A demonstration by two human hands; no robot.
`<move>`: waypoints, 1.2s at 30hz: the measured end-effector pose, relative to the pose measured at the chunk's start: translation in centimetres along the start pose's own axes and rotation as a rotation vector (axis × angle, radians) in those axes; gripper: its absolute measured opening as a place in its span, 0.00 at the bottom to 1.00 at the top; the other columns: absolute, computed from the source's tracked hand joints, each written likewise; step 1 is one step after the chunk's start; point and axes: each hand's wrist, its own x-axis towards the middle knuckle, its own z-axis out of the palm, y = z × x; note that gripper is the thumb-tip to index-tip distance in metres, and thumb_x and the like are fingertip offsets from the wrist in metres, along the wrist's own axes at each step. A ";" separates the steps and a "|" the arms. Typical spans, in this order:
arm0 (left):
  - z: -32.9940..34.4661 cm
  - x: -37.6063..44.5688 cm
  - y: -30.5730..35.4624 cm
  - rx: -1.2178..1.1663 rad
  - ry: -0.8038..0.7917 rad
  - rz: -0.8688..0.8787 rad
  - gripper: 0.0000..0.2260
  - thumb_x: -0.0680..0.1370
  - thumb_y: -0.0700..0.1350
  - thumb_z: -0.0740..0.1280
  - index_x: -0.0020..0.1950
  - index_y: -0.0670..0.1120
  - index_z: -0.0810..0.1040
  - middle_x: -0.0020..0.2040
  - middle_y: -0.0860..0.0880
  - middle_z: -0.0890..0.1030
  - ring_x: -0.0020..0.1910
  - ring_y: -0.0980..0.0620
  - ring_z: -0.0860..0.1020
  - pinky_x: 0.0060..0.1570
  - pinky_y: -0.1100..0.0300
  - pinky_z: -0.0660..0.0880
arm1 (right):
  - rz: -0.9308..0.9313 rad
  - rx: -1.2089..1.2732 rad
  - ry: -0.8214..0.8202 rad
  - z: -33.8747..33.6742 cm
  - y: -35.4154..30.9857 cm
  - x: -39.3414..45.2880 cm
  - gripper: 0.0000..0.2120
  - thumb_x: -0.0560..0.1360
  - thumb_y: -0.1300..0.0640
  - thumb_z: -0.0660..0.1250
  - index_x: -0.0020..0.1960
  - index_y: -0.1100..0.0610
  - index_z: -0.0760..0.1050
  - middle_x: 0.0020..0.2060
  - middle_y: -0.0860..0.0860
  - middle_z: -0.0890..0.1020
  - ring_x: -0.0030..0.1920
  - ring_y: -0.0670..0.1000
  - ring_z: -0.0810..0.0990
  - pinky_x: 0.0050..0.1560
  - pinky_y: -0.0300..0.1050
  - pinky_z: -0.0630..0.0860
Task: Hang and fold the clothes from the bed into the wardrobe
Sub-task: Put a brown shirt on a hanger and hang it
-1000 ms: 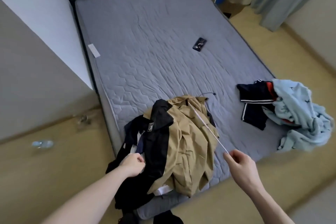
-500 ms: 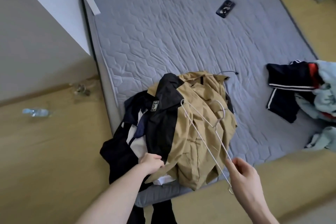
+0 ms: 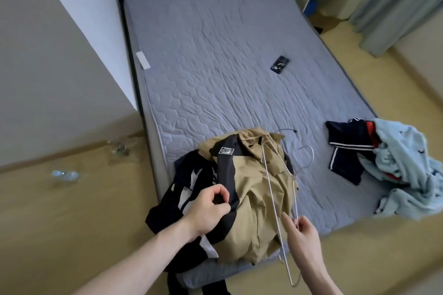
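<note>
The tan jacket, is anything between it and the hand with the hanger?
Nothing visible blocks it. The right hand pinches the wire hanger, which already lies across the tan jacket. A black garment, held by the left hand, overlaps the jacket's left side only.

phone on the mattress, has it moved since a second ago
No. The phone lies at the same spot on the quilted mattress, right of the white label; only the camera shifted.
</note>
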 end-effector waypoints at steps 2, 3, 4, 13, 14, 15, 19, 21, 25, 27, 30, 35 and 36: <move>-0.9 -3.2 4.3 0.114 -0.099 0.113 0.12 0.71 0.31 0.65 0.38 0.48 0.72 0.30 0.55 0.68 0.30 0.54 0.65 0.31 0.60 0.63 | 0.034 -0.014 -0.033 0.3 -1.5 -1.4 0.25 0.75 0.38 0.70 0.39 0.53 0.60 0.32 0.55 0.78 0.33 0.50 0.71 0.39 0.49 0.68; -1.3 -4.9 5.7 0.205 -0.152 0.144 0.10 0.71 0.34 0.66 0.38 0.49 0.72 0.31 0.54 0.69 0.32 0.54 0.66 0.34 0.58 0.64 | 0.054 -0.018 -0.046 0.5 -2.2 -2.0 0.26 0.75 0.35 0.69 0.40 0.53 0.61 0.39 0.59 0.83 0.36 0.52 0.73 0.39 0.49 0.70; -1.6 -6.8 6.7 0.296 -0.203 0.158 0.07 0.70 0.37 0.65 0.39 0.49 0.72 0.32 0.54 0.70 0.33 0.53 0.68 0.36 0.55 0.67 | 0.073 -0.013 -0.056 0.8 -2.9 -2.5 0.28 0.73 0.31 0.68 0.41 0.54 0.63 0.45 0.59 0.85 0.37 0.52 0.75 0.40 0.49 0.72; -2.7 -19.0 5.6 0.416 -0.521 0.222 0.08 0.70 0.37 0.63 0.46 0.48 0.70 0.32 0.58 0.71 0.32 0.59 0.68 0.32 0.68 0.63 | 0.027 -0.173 -0.282 6.5 -7.2 -5.6 0.32 0.61 0.36 0.81 0.48 0.56 0.70 0.33 0.48 0.73 0.30 0.47 0.71 0.25 0.40 0.65; -3.0 -19.2 5.1 0.419 -0.512 0.207 0.08 0.70 0.38 0.63 0.46 0.49 0.70 0.33 0.57 0.71 0.32 0.59 0.68 0.32 0.66 0.63 | -0.002 -0.232 -0.310 7.2 -7.2 -5.8 0.26 0.63 0.46 0.81 0.48 0.56 0.69 0.34 0.48 0.74 0.31 0.47 0.73 0.27 0.41 0.67; -3.4 -19.4 4.5 0.428 -0.499 0.193 0.09 0.70 0.38 0.64 0.46 0.50 0.70 0.33 0.57 0.71 0.32 0.58 0.68 0.33 0.65 0.64 | -0.029 -0.278 -0.327 7.7 -7.4 -6.1 0.21 0.65 0.54 0.78 0.48 0.56 0.69 0.35 0.49 0.76 0.32 0.47 0.74 0.28 0.40 0.68; -6.6 -19.0 1.6 0.500 -0.469 0.120 0.16 0.70 0.43 0.70 0.54 0.58 0.74 0.41 0.58 0.78 0.39 0.58 0.76 0.37 0.64 0.73 | -0.149 -0.316 -0.279 7.6 -9.4 -7.3 0.11 0.66 0.64 0.68 0.44 0.56 0.68 0.36 0.51 0.77 0.33 0.48 0.76 0.23 0.37 0.68; -9.1 -18.1 0.2 0.539 -0.457 0.076 0.22 0.71 0.48 0.75 0.61 0.62 0.74 0.53 0.55 0.80 0.50 0.58 0.78 0.52 0.62 0.76 | -0.239 -0.278 -0.236 6.8 -10.9 -8.0 0.10 0.65 0.65 0.66 0.41 0.54 0.66 0.33 0.49 0.75 0.29 0.45 0.73 0.22 0.34 0.65; -13.8 -15.5 -0.8 0.396 -0.271 0.009 0.20 0.72 0.43 0.77 0.63 0.55 0.79 0.59 0.53 0.82 0.59 0.54 0.80 0.61 0.62 0.77 | -0.399 -0.226 -0.198 5.5 -14.9 -9.4 0.12 0.65 0.67 0.65 0.39 0.54 0.65 0.33 0.49 0.71 0.32 0.48 0.69 0.31 0.42 0.67; -15.8 -14.1 -0.4 0.422 -0.097 0.015 0.16 0.72 0.41 0.75 0.57 0.53 0.81 0.54 0.53 0.83 0.56 0.52 0.82 0.57 0.64 0.77 | -0.510 -0.202 -0.194 4.7 -17.4 -10.4 0.14 0.66 0.70 0.64 0.39 0.54 0.64 0.33 0.48 0.71 0.34 0.50 0.67 0.34 0.45 0.66; -18.2 -11.9 0.8 0.482 0.112 -0.004 0.13 0.73 0.43 0.73 0.56 0.52 0.80 0.54 0.52 0.82 0.54 0.53 0.80 0.56 0.63 0.75 | -0.629 -0.095 -0.217 2.8 -21.8 -12.6 0.17 0.66 0.74 0.62 0.39 0.53 0.62 0.35 0.49 0.72 0.31 0.47 0.67 0.29 0.39 0.65; -19.6 -9.1 4.9 0.264 0.268 -0.076 0.09 0.80 0.49 0.70 0.53 0.45 0.77 0.45 0.45 0.78 0.43 0.46 0.77 0.43 0.57 0.74 | -0.773 0.100 -0.317 -0.5 -28.1 -17.9 0.21 0.66 0.80 0.59 0.40 0.55 0.60 0.36 0.52 0.72 0.32 0.51 0.71 0.32 0.49 0.68; -19.7 -8.8 6.0 0.193 0.301 -0.078 0.10 0.81 0.50 0.68 0.51 0.44 0.75 0.41 0.44 0.75 0.38 0.46 0.74 0.39 0.56 0.71 | -0.800 0.130 -0.351 -0.9 -28.9 -19.1 0.21 0.67 0.81 0.59 0.40 0.55 0.60 0.37 0.54 0.72 0.31 0.52 0.71 0.31 0.47 0.69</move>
